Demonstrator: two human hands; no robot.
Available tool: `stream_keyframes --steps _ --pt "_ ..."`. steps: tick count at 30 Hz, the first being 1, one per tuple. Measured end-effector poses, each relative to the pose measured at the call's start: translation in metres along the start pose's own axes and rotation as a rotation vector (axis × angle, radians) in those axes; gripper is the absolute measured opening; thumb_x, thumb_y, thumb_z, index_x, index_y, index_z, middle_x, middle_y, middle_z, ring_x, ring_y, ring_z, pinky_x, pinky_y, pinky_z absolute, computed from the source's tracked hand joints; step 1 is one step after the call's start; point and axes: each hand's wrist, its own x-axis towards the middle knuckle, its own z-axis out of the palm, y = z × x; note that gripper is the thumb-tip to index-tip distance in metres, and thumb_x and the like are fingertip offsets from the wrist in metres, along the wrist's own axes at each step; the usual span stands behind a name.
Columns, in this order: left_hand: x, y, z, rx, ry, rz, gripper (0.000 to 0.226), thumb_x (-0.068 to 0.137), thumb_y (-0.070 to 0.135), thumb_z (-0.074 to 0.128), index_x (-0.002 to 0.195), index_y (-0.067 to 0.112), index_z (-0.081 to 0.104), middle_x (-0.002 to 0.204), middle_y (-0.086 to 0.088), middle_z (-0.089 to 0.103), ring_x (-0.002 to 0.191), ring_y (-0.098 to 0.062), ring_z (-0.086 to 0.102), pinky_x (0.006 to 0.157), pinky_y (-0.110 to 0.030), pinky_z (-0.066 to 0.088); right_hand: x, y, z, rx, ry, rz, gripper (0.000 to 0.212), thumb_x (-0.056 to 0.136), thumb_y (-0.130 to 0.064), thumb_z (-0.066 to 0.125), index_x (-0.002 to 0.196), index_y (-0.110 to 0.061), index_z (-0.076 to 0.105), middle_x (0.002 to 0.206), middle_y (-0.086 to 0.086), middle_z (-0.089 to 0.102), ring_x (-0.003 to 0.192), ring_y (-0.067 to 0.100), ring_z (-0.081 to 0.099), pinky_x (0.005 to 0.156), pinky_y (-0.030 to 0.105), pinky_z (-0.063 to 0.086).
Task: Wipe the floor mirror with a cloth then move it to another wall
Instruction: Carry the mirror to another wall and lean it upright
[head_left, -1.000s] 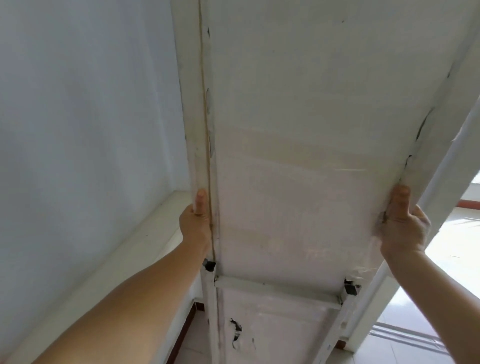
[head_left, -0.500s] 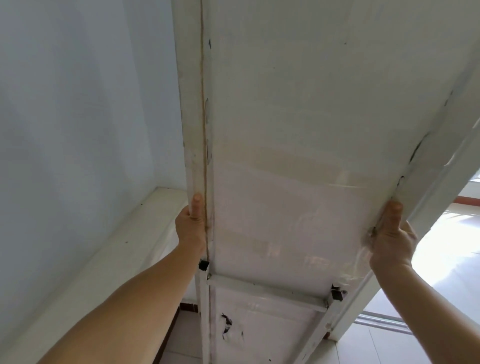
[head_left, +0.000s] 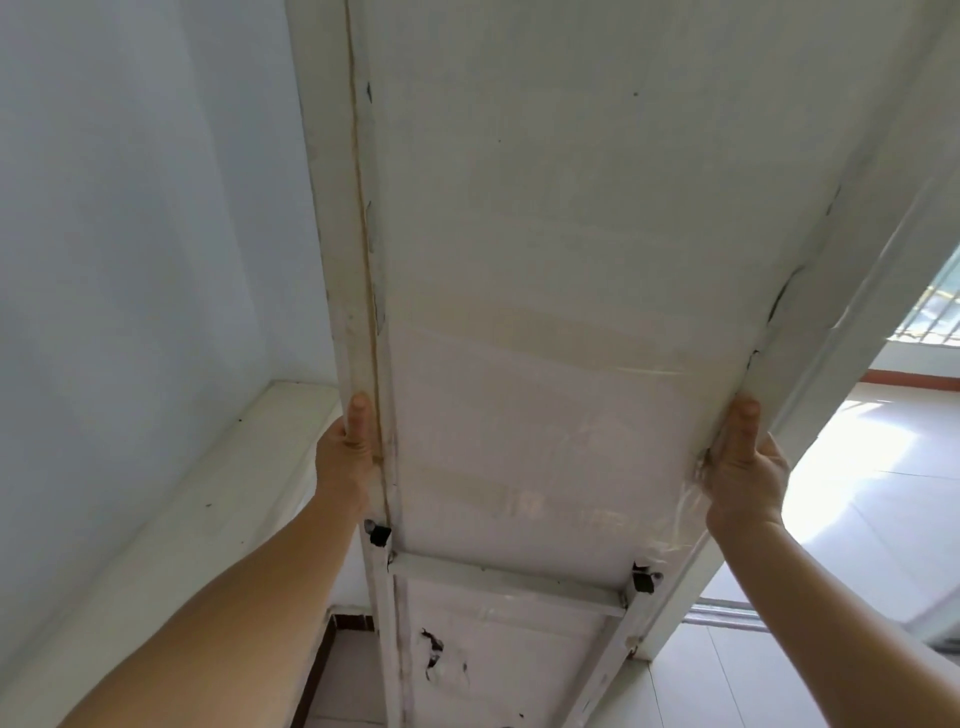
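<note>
The floor mirror (head_left: 545, 270) fills the middle of the head view, its white, scuffed back panel facing me and its glass side hidden. A crossbar of its stand (head_left: 506, 584) runs across the lower part, between two black clips. My left hand (head_left: 345, 457) grips the left frame edge, thumb lying up along the rail. My right hand (head_left: 745, 467) grips the right frame edge the same way. The mirror leans away from me, top end out of frame. No cloth is in view.
A pale blue wall (head_left: 130, 234) stands on the left with a white ledge (head_left: 218, 493) along its foot. Behind the mirror's right edge is a white door frame (head_left: 831, 415). Sunlit tiled floor (head_left: 878, 499) and a sliding-door track lie to the right.
The mirror and both hands have shifted slightly left in view, and more of the sunlit floor and a window grille show at the right. Both grips are unchanged.
</note>
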Motion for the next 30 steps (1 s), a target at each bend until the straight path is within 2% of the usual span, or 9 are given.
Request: stream_keyframes --steps 5,8,10,13,15,18,20,25,30 --pt "0.002 0.005 -0.003 0.071 -0.046 -0.041 0.051 0.084 0.063 0.044 0.076 0.014 0.053 0.084 -0.008 0.06 0.077 -0.02 0.054 0.073 -0.027 0.042 -0.006 -0.007 0.0 -0.032 -0.021 -0.022 0.074 0.031 -0.088 0.062 0.059 -0.022 0.041 0.035 -0.016 0.043 0.034 -0.002 0.04 0.038 0.011 0.036" --pt "-0.004 0.015 -0.005 0.031 0.029 -0.033 0.054 0.079 0.059 0.058 0.104 0.011 0.057 0.108 -0.007 0.061 0.098 -0.02 0.055 0.088 -0.029 0.04 -0.006 -0.006 -0.006 -0.037 -0.053 -0.023 0.079 0.024 -0.09 0.062 0.058 -0.021 0.044 0.036 -0.015 0.046 0.034 -0.002 0.042 0.038 0.011 0.038" --pt "-0.018 0.03 -0.004 0.035 0.077 0.05 0.055 0.082 0.048 0.062 0.126 0.019 0.048 0.122 -0.002 0.052 0.112 -0.017 0.049 0.096 -0.028 0.036 -0.005 -0.008 -0.013 -0.051 -0.099 -0.03 0.076 0.029 -0.087 0.064 0.061 -0.02 0.05 0.039 -0.016 0.05 0.037 -0.003 0.046 0.041 0.011 0.041" --pt "-0.04 0.056 0.004 0.138 0.086 0.275 0.062 0.086 0.043 0.059 0.14 0.029 0.033 0.144 -0.001 0.036 0.132 -0.016 0.035 0.109 -0.034 0.03 -0.003 -0.017 -0.02 -0.088 -0.189 -0.081 0.065 0.04 -0.074 0.073 0.064 -0.017 0.055 0.044 -0.015 0.055 0.041 -0.001 0.049 0.042 0.013 0.044" --pt "-0.056 0.075 0.015 0.225 0.056 0.431 0.07 0.086 0.045 0.057 0.145 0.028 0.025 0.152 -0.002 0.026 0.14 -0.017 0.022 0.116 -0.039 0.02 -0.001 -0.027 -0.019 -0.109 -0.251 -0.089 0.043 0.056 -0.053 0.081 0.07 -0.018 0.059 0.059 -0.014 0.063 0.052 0.001 0.057 0.047 0.012 0.048" --pt "-0.085 0.104 0.041 0.306 -0.021 0.556 0.087 0.079 0.059 0.055 0.148 0.031 0.01 0.158 -0.001 0.006 0.145 -0.017 0.001 0.115 -0.039 0.005 -0.003 -0.035 -0.017 -0.106 -0.319 -0.054 0.014 0.075 -0.024 0.075 0.083 -0.021 0.063 0.083 -0.004 0.067 0.068 0.008 0.064 0.055 0.011 0.052" --pt "-0.104 0.121 0.06 0.332 -0.094 0.584 0.102 0.069 0.071 0.056 0.147 0.038 0.0 0.158 0.002 -0.007 0.144 -0.015 -0.011 0.114 -0.045 0.001 -0.005 -0.036 -0.019 -0.097 -0.323 -0.033 0.012 0.075 -0.022 0.074 0.084 -0.02 0.066 0.084 -0.002 0.068 0.07 0.01 0.065 0.056 0.012 0.053" --pt "-0.147 0.151 0.099 0.44 -0.112 0.558 0.113 0.064 0.071 0.059 0.143 0.041 -0.016 0.154 0.001 -0.027 0.141 -0.017 -0.025 0.109 -0.065 -0.002 -0.011 -0.043 -0.025 -0.081 -0.321 0.01 0.014 0.077 -0.025 0.074 0.086 -0.018 0.067 0.086 -0.002 0.069 0.076 0.014 0.065 0.059 0.013 0.055" --pt "-0.2 0.163 0.138 0.455 -0.139 0.552 0.118 0.069 0.06 0.067 0.141 0.039 -0.024 0.151 -0.005 -0.034 0.138 -0.02 -0.031 0.107 -0.065 -0.006 -0.019 -0.052 -0.024 -0.099 -0.308 0.055 0.013 0.077 -0.027 0.074 0.085 -0.019 0.067 0.081 -0.002 0.068 0.073 0.013 0.063 0.067 0.023 0.052"
